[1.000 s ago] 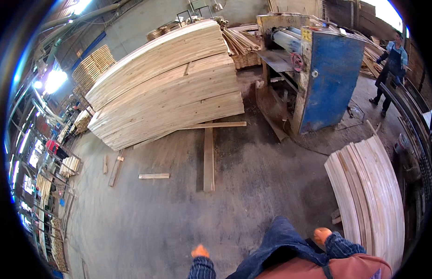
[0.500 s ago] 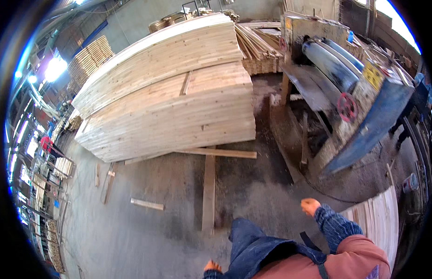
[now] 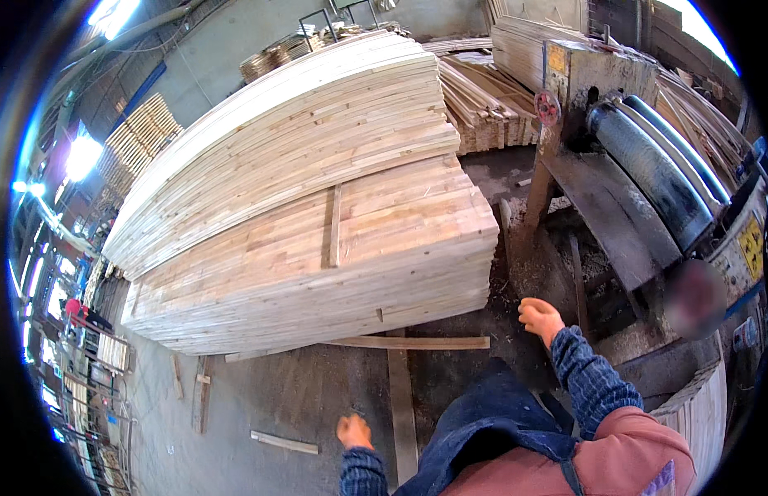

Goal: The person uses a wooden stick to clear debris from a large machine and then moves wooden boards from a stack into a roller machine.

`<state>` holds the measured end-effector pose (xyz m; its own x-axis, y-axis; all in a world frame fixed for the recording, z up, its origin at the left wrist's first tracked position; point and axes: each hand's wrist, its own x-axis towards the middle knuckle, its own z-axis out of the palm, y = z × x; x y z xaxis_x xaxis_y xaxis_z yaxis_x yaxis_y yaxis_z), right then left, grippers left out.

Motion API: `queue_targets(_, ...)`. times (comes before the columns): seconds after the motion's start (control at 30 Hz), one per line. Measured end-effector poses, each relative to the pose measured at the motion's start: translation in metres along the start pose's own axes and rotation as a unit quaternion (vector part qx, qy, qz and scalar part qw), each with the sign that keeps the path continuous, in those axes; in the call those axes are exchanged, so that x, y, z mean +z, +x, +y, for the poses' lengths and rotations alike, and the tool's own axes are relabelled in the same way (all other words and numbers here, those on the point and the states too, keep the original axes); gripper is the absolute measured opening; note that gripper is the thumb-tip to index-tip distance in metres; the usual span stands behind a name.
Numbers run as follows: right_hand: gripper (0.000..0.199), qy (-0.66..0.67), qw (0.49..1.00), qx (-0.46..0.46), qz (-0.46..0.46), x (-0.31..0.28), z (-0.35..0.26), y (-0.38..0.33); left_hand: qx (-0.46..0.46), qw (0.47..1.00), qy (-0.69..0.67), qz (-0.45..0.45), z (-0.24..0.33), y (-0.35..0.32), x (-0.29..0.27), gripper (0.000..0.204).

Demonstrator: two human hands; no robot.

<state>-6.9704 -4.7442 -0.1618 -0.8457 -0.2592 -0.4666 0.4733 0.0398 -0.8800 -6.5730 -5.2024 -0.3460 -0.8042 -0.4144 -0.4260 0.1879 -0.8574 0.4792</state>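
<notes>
My left hand (image 3: pixel 354 431), loosely curled with nothing in it, hangs over the floor right of a short loose wooden strip (image 3: pixel 285 442). My right hand (image 3: pixel 541 321) is held out in front of me, its fingers folded into a loose fist around nothing. It is nearest to the right end of a large stack of pale boards (image 3: pixel 417 264) and the base of a roller machine (image 3: pixel 627 219), touching neither. On the stack's lower step lies a narrow batten (image 3: pixel 335 225); behind it the boards rise higher.
A long plank (image 3: pixel 408 342) juts from under the stack, crossing a floor timber (image 3: pixel 402 405). Metal rollers (image 3: pixel 652 169) and a red handwheel (image 3: pixel 547 107) belong to the machine. More boards (image 3: pixel 689 413) stand at my right. A person in red (image 3: pixel 86 312) is far left.
My view has moved closer to the board stack and the machine. My left hand has swung up and forward into fuller view; my right hand is also further forward. Both remain curled.
</notes>
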Motion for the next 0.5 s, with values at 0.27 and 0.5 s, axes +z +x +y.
queue_targets(0.27, 0.061, 0.085, 0.989, -0.122, 0.012, 0.012, -0.203, 0.260, 0.261, 0.913, 0.222, 0.221, 0.052, 0.177, 0.344, 0.078)
queue_targets(0.5, 0.069, 0.072, 0.967, -0.242, 0.046, 0.048, -0.328, 0.558, 0.387, 0.582, 0.702, 0.132, 0.057, 0.298, 0.457, 0.072)
